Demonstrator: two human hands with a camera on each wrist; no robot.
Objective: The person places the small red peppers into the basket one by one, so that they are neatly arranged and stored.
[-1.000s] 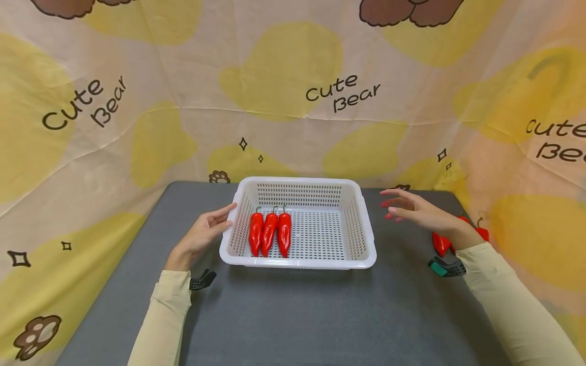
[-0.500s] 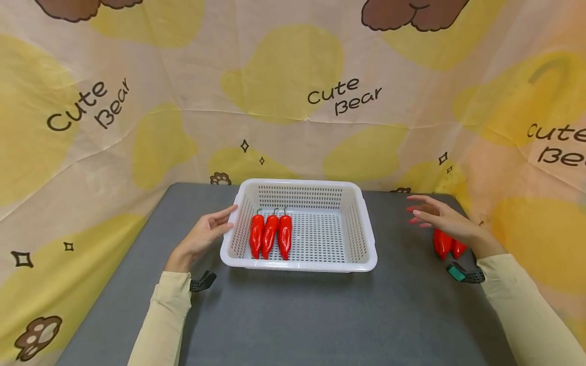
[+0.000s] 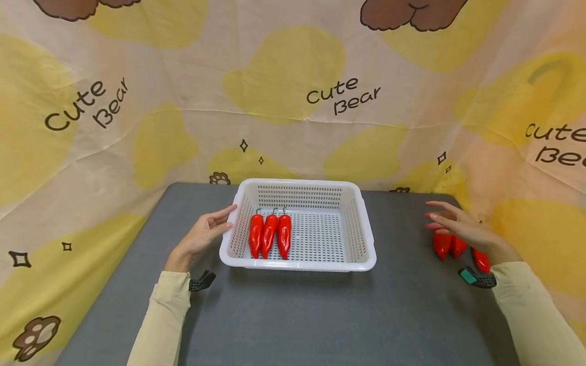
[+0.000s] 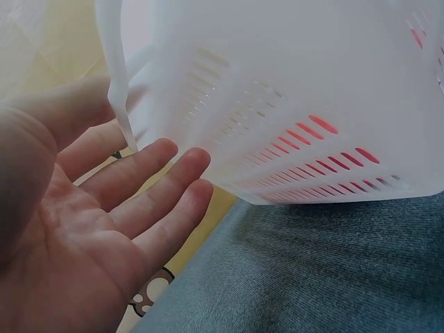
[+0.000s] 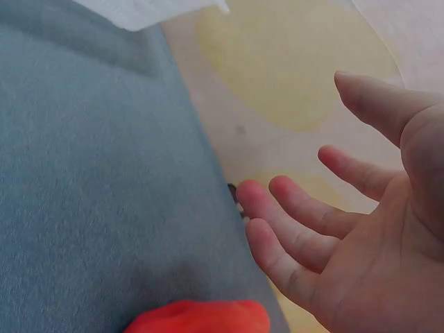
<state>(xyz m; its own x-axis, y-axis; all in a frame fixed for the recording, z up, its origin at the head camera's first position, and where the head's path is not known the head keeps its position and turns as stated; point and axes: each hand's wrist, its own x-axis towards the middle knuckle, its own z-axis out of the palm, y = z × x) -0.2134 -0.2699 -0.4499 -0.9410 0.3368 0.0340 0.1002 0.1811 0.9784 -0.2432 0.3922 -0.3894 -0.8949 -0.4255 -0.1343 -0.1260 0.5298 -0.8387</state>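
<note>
Three red peppers [image 3: 270, 235] lie side by side, stems away from me, in the left part of a white perforated plastic basket [image 3: 297, 264]. At the basket's left rim, my left hand [image 3: 201, 236] holds on with thumb and index finger; the left wrist view shows the other fingers [image 4: 159, 201] below the rim, along the outer wall. My right hand [image 3: 471, 231] hovers, holding nothing, over more red peppers [image 3: 442, 246] on the table's right side and partly hides them. In the right wrist view its fingers [image 5: 305, 243] are spread and loosely bent, above a red pepper [image 5: 201, 319].
The basket stands on a dark grey table [image 3: 297, 315] near its back edge. A cloth [image 3: 284, 76] with yellow patches and "Cute Bear" lettering hangs behind and at the sides. Another red pepper [image 3: 481, 260] lies by my right wrist, near the table's right edge.
My right hand has moved right, away from the basket, to above the peppers on the right. My left hand stays at the basket rim, and the basket and its peppers have not moved.
</note>
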